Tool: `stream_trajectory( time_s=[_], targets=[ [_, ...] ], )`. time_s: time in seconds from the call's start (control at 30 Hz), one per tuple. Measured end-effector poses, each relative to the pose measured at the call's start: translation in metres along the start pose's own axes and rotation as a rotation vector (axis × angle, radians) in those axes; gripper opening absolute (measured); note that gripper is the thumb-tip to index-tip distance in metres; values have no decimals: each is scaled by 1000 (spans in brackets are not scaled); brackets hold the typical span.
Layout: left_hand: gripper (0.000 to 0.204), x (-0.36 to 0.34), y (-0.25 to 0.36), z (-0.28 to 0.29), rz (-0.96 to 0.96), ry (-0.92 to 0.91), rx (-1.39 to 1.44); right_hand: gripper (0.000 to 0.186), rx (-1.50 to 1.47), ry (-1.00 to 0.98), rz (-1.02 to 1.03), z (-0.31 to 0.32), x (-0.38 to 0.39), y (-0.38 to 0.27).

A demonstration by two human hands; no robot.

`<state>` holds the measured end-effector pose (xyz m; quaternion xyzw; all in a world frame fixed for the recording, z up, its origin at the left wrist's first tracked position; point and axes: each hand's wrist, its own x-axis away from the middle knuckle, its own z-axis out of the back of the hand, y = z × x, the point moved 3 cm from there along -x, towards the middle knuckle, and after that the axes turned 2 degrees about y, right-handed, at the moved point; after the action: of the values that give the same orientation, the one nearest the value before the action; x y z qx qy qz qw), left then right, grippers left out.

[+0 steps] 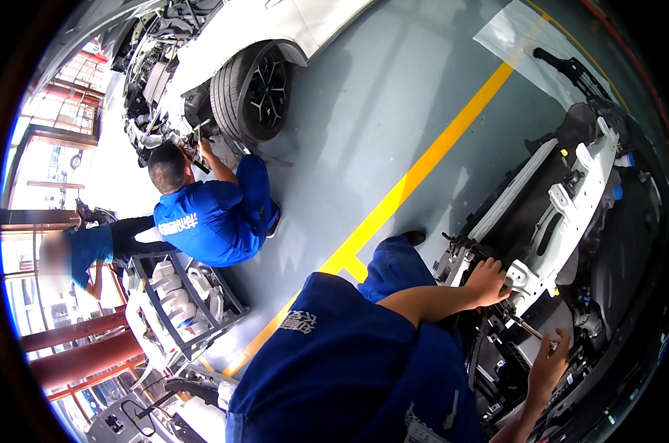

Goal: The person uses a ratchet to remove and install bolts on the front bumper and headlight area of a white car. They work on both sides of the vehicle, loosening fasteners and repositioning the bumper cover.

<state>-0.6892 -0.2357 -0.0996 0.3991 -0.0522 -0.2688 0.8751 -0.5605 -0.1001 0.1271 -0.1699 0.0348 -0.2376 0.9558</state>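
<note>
My left hand (487, 282) is closed at the near end of a white metal beam (571, 214) on a partly stripped vehicle front end. What its fingers hold is hidden. A slim metal rod-shaped tool (526, 325) slants from just below that hand toward my right hand (549, 363). The fingers of my right hand are closed about the tool's lower end; its exact kind is too small to tell. Dark plastic parts and hoses (588, 319) lie beside both hands.
A co-worker (201, 218) in blue crouches by the wheel (264, 92) of a white car (224, 33) with its front exposed. Behind me stands a dark-framed cart (235, 314) holding white parts. Another person (91, 251) is at far left. A yellow line (416, 177) crosses the grey floor.
</note>
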Motion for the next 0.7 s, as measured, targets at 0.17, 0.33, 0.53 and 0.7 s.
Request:
stream_trajectory(
  time_s=[0.17,0.33,0.53,0.7],
  targets=[
    [44,1,-1,-3,-7,-4,-8,28,-31,-39,117,6,3,-5],
    [42,2,-1,-5,-10,9,-3,26,86,29,0,-4,-3,15],
    [42,1,-1,-4,-3,2,7,25,-51,-37,103,9,-4,1],
    [42,1,0,-3,-3,2,10,27,27,78,31,-2,-3,16]
  ],
)
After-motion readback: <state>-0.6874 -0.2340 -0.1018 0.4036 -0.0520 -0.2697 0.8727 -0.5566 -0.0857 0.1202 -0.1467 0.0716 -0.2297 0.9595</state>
